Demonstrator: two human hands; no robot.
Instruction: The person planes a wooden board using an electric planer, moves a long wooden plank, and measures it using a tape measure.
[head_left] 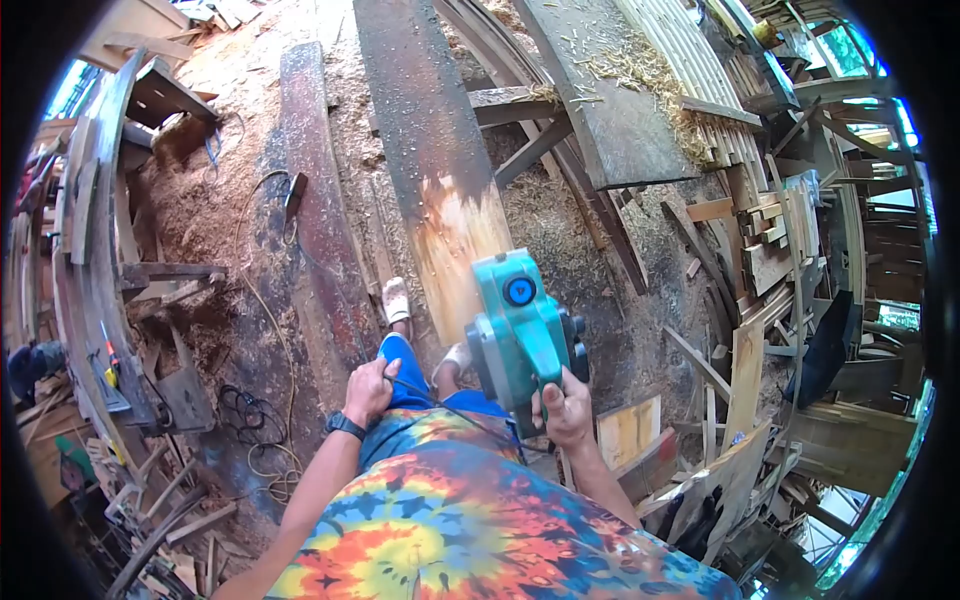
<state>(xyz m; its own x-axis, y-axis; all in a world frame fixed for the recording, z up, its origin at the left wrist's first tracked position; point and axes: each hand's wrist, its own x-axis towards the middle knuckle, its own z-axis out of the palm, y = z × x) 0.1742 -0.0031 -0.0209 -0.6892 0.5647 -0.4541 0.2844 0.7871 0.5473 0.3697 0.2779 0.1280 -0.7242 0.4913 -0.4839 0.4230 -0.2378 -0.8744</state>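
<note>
A teal electric planer (520, 325) is gripped by its rear handle in my right hand (567, 408), at the near end of a long wooden plank (425, 120). The plank's near part shows pale bare wood; farther off its surface is dark and rough, dotted with shavings. Whether the planer's sole touches the wood is hidden. My left hand (370, 390), with a watch on its wrist, is closed on the planer's dark power cord (428, 398) beside my blue shorts. From there the cord runs across my front toward the planer.
Left of the plank lies a reddish board (325, 190) on the sawdust-covered ground. A wide board (610, 100) with curly shavings stands at upper right. Loose cable (265, 420) coils on the ground at left. Stacked timber and offcuts (775, 235) crowd the right side.
</note>
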